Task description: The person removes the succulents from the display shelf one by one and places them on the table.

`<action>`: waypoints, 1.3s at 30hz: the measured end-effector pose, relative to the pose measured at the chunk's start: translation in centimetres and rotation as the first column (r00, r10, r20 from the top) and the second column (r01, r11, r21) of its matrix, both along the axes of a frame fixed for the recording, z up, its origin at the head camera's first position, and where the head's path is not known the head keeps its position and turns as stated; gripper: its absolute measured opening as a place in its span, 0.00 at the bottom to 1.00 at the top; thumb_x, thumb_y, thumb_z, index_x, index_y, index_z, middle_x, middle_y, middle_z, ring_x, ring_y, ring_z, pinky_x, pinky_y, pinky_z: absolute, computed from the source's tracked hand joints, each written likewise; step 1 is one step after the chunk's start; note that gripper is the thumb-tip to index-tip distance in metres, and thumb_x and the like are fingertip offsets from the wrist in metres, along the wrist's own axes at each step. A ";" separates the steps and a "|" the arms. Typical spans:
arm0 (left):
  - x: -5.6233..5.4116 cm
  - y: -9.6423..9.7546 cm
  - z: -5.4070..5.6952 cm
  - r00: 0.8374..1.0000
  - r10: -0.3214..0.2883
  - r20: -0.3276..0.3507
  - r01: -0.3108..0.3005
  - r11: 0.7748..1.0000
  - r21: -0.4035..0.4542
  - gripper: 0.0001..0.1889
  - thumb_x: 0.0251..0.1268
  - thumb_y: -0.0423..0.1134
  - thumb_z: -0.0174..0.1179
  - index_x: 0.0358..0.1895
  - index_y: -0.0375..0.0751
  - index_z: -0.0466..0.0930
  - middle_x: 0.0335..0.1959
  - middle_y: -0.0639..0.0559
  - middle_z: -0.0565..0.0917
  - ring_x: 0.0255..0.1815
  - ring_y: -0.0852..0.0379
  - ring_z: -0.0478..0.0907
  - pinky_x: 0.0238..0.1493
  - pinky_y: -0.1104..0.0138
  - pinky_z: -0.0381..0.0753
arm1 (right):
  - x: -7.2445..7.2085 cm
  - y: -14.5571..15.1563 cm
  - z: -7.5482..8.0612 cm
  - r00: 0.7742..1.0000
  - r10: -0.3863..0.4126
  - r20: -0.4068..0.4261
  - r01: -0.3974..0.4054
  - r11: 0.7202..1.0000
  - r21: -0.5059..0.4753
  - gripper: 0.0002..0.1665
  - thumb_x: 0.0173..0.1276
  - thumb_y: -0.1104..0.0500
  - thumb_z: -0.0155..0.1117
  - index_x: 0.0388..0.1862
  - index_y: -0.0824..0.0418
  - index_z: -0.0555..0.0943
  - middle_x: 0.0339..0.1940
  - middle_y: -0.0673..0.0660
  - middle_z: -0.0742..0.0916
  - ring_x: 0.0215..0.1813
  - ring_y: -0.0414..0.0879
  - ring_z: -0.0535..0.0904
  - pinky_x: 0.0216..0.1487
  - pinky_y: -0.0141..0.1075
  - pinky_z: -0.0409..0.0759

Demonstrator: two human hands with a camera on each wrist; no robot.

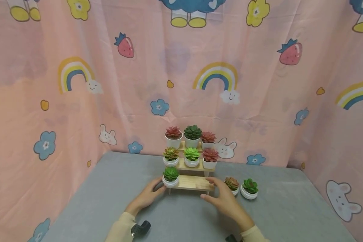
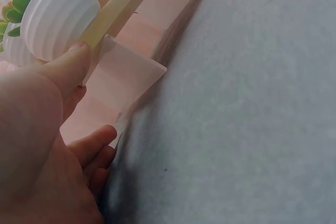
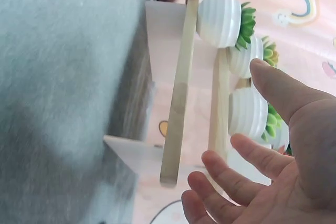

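A three-tier wooden plant stand (image 1: 196, 183) with white supports stands on the table. My left hand (image 1: 147, 197) grips the left end of its lowest shelf; in the left wrist view the thumb (image 2: 73, 66) lies on the board's end, beside a ribbed white pot. That pot holds a green succulent (image 1: 170, 174). Around the shelf's right end my right hand (image 1: 225, 201) is spread with nothing in it. In the right wrist view its fingers (image 3: 218, 166) are parted and apart from the lowest board (image 3: 179, 103).
Two rows of potted succulents fill the upper shelves, among them a dark green one (image 1: 193, 132) and a bright green one (image 1: 192, 154). Right of the stand, a brownish succulent (image 1: 231, 183) is partly behind my right hand, with a green succulent (image 1: 249, 186) beside it on the grey table (image 1: 290, 201).
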State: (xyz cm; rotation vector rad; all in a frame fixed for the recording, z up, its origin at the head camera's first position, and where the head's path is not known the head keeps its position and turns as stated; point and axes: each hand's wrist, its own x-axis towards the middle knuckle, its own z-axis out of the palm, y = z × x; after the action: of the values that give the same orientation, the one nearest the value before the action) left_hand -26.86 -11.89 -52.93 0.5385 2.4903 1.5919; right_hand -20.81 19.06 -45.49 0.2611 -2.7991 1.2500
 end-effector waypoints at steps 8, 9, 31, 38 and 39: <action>-0.1 0.4 -0.3 1.000 -0.012 -0.012 0.012 1.000 -0.003 0.30 0.77 0.45 0.56 0.77 0.41 0.65 0.77 0.37 0.66 0.80 0.33 0.57 0.78 0.36 0.54 | -1.2 -1.6 0.0 0.999 0.048 0.020 -0.046 0.996 -0.080 0.35 0.62 0.51 0.77 0.66 0.58 0.77 0.63 0.64 0.82 0.67 0.64 0.77 0.64 0.61 0.77; -0.1 0.5 -0.3 1.000 -0.011 -0.015 0.011 1.000 -0.004 0.30 0.77 0.45 0.56 0.77 0.41 0.65 0.77 0.38 0.66 0.80 0.33 0.57 0.78 0.36 0.54 | -1.4 -1.8 0.0 0.998 0.056 0.012 -0.054 0.995 -0.088 0.35 0.62 0.51 0.77 0.66 0.58 0.77 0.63 0.64 0.83 0.67 0.63 0.77 0.64 0.61 0.77; 0.0 0.1 -0.5 0.999 -0.020 -0.032 0.020 1.000 0.004 0.31 0.77 0.44 0.56 0.78 0.40 0.61 0.79 0.37 0.64 0.81 0.34 0.56 0.78 0.36 0.54 | -4.1 -7.0 0.2 0.973 0.232 -0.021 -0.231 0.948 -0.218 0.33 0.67 0.55 0.73 0.68 0.63 0.74 0.66 0.66 0.81 0.69 0.62 0.76 0.71 0.63 0.71; -0.1 -0.1 -0.2 0.998 -0.029 -0.063 0.029 1.000 -0.006 0.30 0.77 0.44 0.56 0.77 0.39 0.62 0.78 0.37 0.66 0.80 0.34 0.58 0.78 0.37 0.56 | -4.5 -8.1 0.1 0.969 0.239 -0.062 -0.247 0.939 -0.240 0.33 0.64 0.57 0.74 0.66 0.62 0.76 0.63 0.64 0.83 0.67 0.61 0.77 0.69 0.62 0.73; -0.2 -0.1 -0.1 0.997 -0.029 -0.070 0.029 1.000 -0.010 0.30 0.77 0.44 0.56 0.77 0.40 0.63 0.77 0.37 0.66 0.80 0.34 0.59 0.78 0.37 0.57 | -4.6 -8.1 0.0 0.970 0.233 -0.064 -0.242 0.940 -0.239 0.33 0.64 0.57 0.75 0.66 0.61 0.76 0.62 0.64 0.84 0.66 0.61 0.78 0.69 0.62 0.73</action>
State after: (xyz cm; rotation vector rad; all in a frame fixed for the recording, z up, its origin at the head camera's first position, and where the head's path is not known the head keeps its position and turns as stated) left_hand -27.06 -11.98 -53.04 0.6370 2.5266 1.5772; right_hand -25.37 10.94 -45.45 0.6124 -2.6068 1.6073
